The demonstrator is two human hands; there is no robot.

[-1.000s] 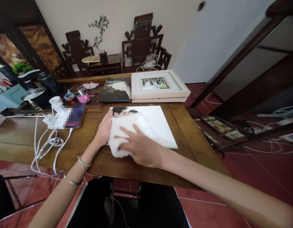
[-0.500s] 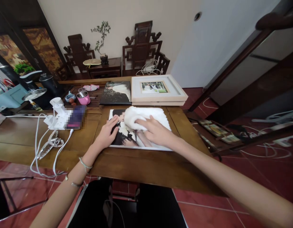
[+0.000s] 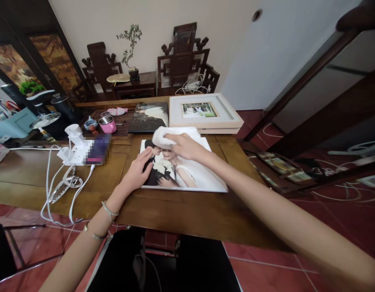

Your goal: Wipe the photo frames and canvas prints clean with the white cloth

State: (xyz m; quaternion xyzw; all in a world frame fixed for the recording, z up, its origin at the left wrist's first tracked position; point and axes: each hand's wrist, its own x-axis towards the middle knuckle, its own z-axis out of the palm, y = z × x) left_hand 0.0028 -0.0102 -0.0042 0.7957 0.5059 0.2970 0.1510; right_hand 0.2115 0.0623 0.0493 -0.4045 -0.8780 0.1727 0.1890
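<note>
A photo panel (image 3: 187, 178) with a picture of two people lies flat on the wooden table (image 3: 187, 211) in front of me. My left hand (image 3: 140, 168) rests flat on its left edge, fingers stretched out. My right hand (image 3: 185, 147) is closed on a fluffy white cloth (image 3: 164, 136) and presses it against the upper part of the panel. Part of the cloth spreads out behind the right hand, over the panel's far edge. The right fingertips are partly sunk in the cloth.
Behind the panel lie a dark photo panel (image 3: 149, 117) and a white framed photo (image 3: 205, 111) on a stack. To the left are a pink cup (image 3: 107, 124), a power strip (image 3: 79, 154) with white cables, a phone (image 3: 97, 149) and a silver hair clip (image 3: 63, 184).
My right hand has moved the cloth away from me and slightly left, uncovering more of the picture's middle. The left hand stays in place on the panel.
</note>
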